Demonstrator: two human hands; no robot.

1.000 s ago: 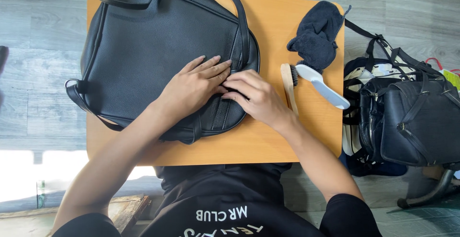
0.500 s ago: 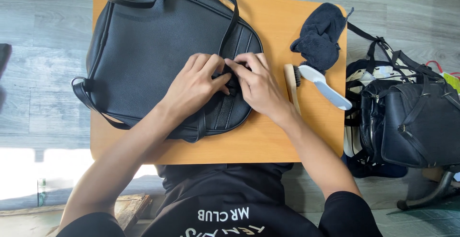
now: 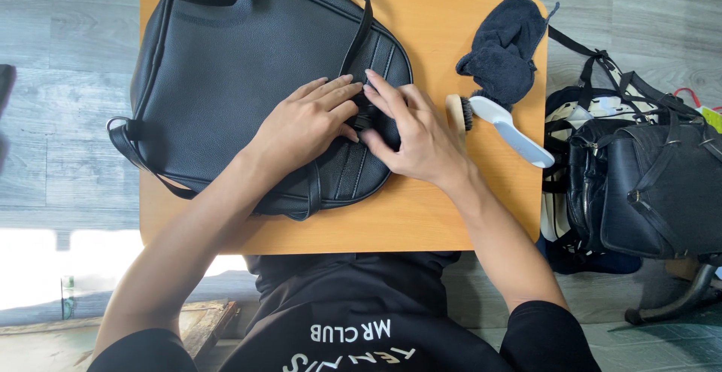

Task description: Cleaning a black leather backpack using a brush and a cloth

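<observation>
Pressing black backpack (image 3: pixel 226 78): left hand (image 3: pixel 304 124), right hand (image 3: pixel 417 139).

Both hands have slid up the black leather backpack (image 3: pixel 248 86): the left hand (image 3: pixel 304 120) and right hand (image 3: pixel 414 135) now meet fingertip to fingertip over its small strap loop, earlier resting lower

Black leather backpack (image 3: pixel 226 78), lying flat on orange table (image 3: pixel 436 214), straps loose
</observation>
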